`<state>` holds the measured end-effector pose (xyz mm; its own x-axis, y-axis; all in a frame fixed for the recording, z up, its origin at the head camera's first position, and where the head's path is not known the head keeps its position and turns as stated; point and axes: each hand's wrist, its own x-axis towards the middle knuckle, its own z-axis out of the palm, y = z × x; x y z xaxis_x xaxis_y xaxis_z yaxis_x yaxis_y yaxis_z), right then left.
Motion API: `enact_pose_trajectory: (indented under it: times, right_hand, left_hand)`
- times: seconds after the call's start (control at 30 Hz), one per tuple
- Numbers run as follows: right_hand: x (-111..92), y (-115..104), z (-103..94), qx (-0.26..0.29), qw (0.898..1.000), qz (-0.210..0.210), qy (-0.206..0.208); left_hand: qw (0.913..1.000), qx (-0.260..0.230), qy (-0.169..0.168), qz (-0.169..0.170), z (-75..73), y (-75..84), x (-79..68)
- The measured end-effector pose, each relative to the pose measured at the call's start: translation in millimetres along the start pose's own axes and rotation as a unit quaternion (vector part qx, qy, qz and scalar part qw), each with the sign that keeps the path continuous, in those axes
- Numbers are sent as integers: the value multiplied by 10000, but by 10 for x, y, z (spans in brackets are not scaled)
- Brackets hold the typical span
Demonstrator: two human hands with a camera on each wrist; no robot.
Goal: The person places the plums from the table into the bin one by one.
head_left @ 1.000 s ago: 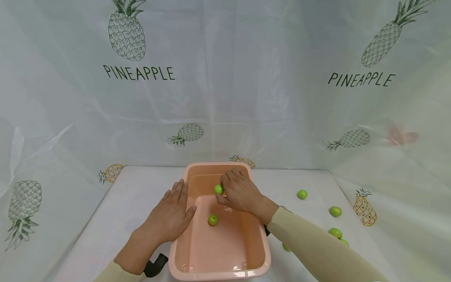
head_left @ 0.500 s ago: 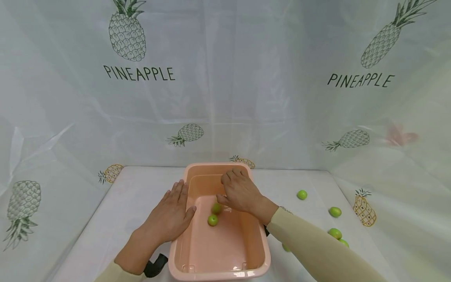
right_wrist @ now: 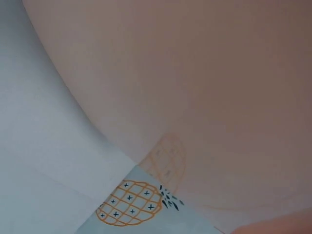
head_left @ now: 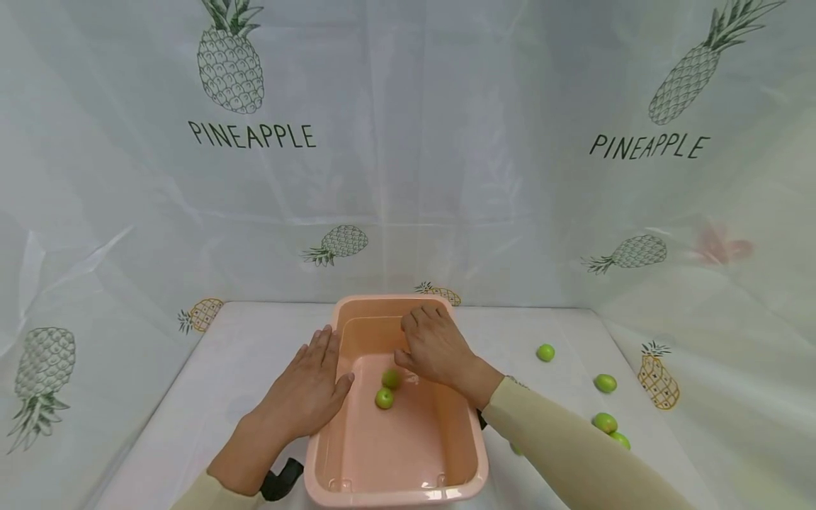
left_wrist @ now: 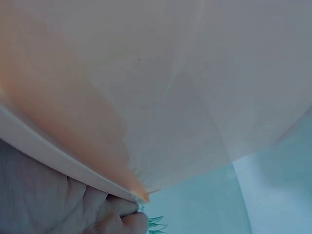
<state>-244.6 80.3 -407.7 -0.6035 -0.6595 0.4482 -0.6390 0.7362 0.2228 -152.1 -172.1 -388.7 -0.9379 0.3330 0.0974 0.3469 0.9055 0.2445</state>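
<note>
Two small round green fruits lie touching on the floor of a pink plastic basin (head_left: 395,453). The nearer fruit (head_left: 384,398) is glossy, and the farther fruit (head_left: 392,379) sits just behind it, below my right thumb. My right hand (head_left: 436,347) hangs over the basin's far right part, thumb apart from the bent fingers, nothing seen in it. My left hand (head_left: 306,386) lies along the basin's left rim with its fingers stretched out. In the left wrist view, the palm (left_wrist: 44,200) is against the outside of the basin rim (left_wrist: 63,168).
More green fruits lie on the white-covered table to the right: a far one (head_left: 545,353), a middle one (head_left: 605,383) and a nearer pair (head_left: 605,423). Another (head_left: 516,448) is partly behind my right sleeve. A pineapple-print sheet (head_left: 408,177) hangs behind the table.
The green fruit at my right fingers has left them and dropped into the basin, beside the other fruit. Both hands have stayed almost where they were.
</note>
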Motion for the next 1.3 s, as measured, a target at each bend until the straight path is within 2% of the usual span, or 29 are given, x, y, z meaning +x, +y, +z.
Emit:
enact_pose_trajectory:
  times: [0.13, 0.33, 0.57, 0.67, 0.8, 0.97, 1.13, 1.3]
  right_hand:
    - [-30, 7, -19, -48, 9997, 50, 215]
    - [-147, 126, -146, 263, 9983, 327, 405]
    - [-437, 427, -303, 351, 9916, 594, 1090]
    - [-608, 523, -342, 399, 9890, 742, 1217]
    - [-877, 605, -352, 352, 9895, 793, 1156]
    - [-1242, 680, -322, 210, 9937, 494, 979]
    - [-1600, 726, -271, 124, 9982, 167, 562]
    - [-1953, 709, -168, 231, 9997, 37, 71]
  left_hand:
    - [10000, 30, -1, 25, -4, 6, -7]
    - [10000, 10, -12, 29, -4, 6, -7]
    - [10000, -9, -59, -23, -3, -2, -11]
    - [10000, 0, -49, -38, -5, -1, -11]
    - [9999, -55, -82, -62, -2, 2, -11]
    - [9997, -150, -176, -100, 7, 1, -11]
    - [9998, -74, -162, -115, 3, -4, -17]
    - [9998, -75, -139, -104, -12, -1, -17]
